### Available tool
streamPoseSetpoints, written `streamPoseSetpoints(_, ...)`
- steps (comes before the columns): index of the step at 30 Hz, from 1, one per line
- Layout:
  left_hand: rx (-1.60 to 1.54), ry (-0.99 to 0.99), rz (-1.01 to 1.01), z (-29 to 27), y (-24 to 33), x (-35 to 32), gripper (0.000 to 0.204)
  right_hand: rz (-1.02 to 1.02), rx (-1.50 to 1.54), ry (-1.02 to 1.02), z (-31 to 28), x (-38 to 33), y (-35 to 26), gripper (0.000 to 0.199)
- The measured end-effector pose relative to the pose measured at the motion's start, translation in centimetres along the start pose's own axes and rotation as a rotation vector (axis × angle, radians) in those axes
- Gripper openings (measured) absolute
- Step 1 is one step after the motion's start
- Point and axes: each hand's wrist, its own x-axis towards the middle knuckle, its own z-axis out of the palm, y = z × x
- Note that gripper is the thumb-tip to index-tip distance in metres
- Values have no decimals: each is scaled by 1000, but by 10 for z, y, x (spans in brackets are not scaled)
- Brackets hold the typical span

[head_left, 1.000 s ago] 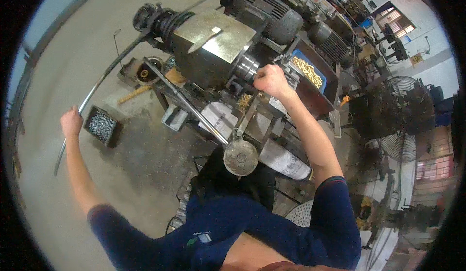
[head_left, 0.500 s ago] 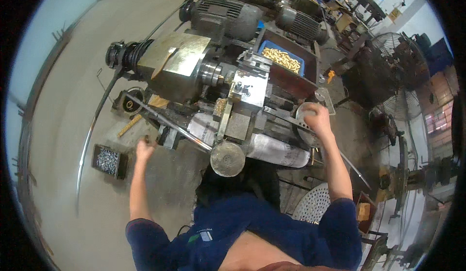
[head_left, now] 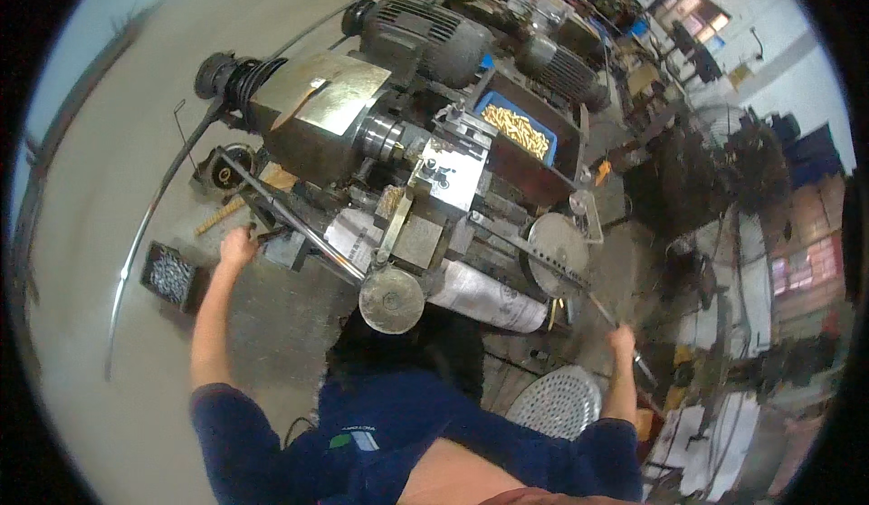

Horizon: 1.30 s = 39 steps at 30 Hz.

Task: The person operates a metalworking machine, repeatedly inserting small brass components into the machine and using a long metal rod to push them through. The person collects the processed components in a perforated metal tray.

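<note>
- While the grey metal lathe-like machine (head_left: 362, 134) fills the middle of the view, the left hand (head_left: 238, 244) sits at its near-left flank, touching or just beside the long, thin, shiny steel rod (head_left: 290, 224) that slants from the machine's upper left down towards the round grey metal disc (head_left: 391, 300) at its near edge.
- The rod's long axis runs diagonally, upper left to lower right; its upper part lies just to the right of the left hand, so this hand is by far the nearer one to it.
- The left hand looks curled shut, probably around a dark lever or the rod itself; the view is too small to tell which.
- The left forearm reaches straight up from the dark blue sleeve, elbow bent, wrist level with the machine's base.
- The right hand (head_left: 621, 338) is well apart, off the machine's near-right corner, closed on a thin metal handle (head_left: 605, 310) that slopes up-left towards the flat round perforated metal wheel (head_left: 557, 250).
- A small dark tray of silvery parts (head_left: 168, 276) rests on the floor to the left of the left hand.
</note>
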Motion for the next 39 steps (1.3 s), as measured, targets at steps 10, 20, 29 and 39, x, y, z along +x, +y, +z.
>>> streamPoseSetpoints(10,-1240,72,-423,-66,96,20,45,70,12,88,38,-88,1,32)
streamPoseSetpoints(20,-1110,270,-353,-32,85,49,31,169,1116,-239,44,-232,-86,9)
streamPoseSetpoints(29,-1047,345,-354,-28,82,52,27,25,1013,-69,93,-205,-49,13)
streamPoseSetpoints(39,-1304,-109,-300,-64,103,22,40,164,-129,254,25,-21,0,61)
